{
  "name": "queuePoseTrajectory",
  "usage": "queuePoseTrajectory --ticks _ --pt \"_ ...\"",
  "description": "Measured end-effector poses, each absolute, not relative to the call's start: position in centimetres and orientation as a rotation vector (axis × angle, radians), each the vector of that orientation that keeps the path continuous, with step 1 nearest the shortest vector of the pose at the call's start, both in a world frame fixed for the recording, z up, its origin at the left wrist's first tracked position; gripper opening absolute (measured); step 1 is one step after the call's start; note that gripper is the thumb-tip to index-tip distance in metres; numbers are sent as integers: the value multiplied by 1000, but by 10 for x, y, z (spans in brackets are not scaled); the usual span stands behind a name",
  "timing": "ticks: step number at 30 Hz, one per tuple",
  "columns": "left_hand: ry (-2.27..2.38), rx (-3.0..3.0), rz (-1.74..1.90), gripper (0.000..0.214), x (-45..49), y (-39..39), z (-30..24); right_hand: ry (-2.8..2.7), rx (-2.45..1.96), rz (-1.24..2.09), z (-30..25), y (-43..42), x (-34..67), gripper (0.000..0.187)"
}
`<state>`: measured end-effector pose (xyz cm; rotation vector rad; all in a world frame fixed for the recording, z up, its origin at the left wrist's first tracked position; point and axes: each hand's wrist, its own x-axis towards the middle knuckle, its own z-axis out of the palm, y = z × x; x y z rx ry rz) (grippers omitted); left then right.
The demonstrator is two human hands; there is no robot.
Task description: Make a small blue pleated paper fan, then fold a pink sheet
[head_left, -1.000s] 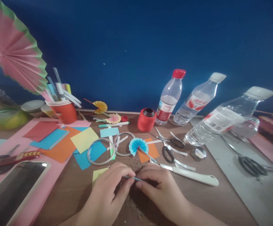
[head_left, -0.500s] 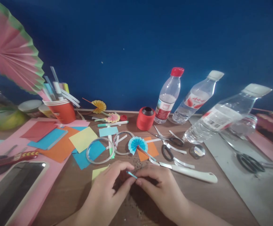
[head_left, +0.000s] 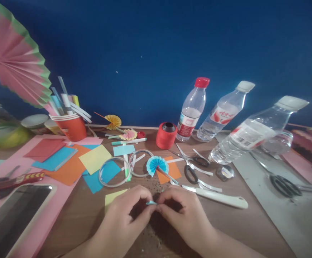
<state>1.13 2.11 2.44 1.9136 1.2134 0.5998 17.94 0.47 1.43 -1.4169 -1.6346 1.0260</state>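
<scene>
My left hand (head_left: 130,215) pinches a small piece of light blue paper (head_left: 150,202) between thumb and fingers, close above the table. My right hand (head_left: 184,211) is closed on the same piece from the other side, fingertips nearly meeting the left ones. Most of the paper is hidden by the fingers. Just beyond my hands lies a small blue paper fan (head_left: 157,165) on a stick, partly over an orange paper square (head_left: 173,171). A white-handled knife (head_left: 220,197) rests beyond my right hand. A yellow paper (head_left: 113,199) shows from under the left.
Rolls of clear tape (head_left: 114,172), black-handled scissors (head_left: 191,173) and a red tape roll (head_left: 166,135) lie further back. Water bottles (head_left: 190,114) stand back right. A red paper cup (head_left: 71,127) holds pens and strips. A phone (head_left: 18,215) lies at left on pink paper.
The blue paper between my fingers has turned from a narrow slanting strip to a flatter, more level piece. Both hands have shifted only slightly; the fingers stay pinched.
</scene>
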Motion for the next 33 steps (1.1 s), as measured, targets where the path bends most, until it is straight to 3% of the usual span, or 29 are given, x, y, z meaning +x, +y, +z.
queuePoseTrajectory --ticks 15,33 --pt "1097 1802 575 15 12 23 26 -1525 -1404 1244 16 2 181 7" --pt "1138 1966 650 13 9 22 23 -1570 -1155 1096 16 4 181 11"
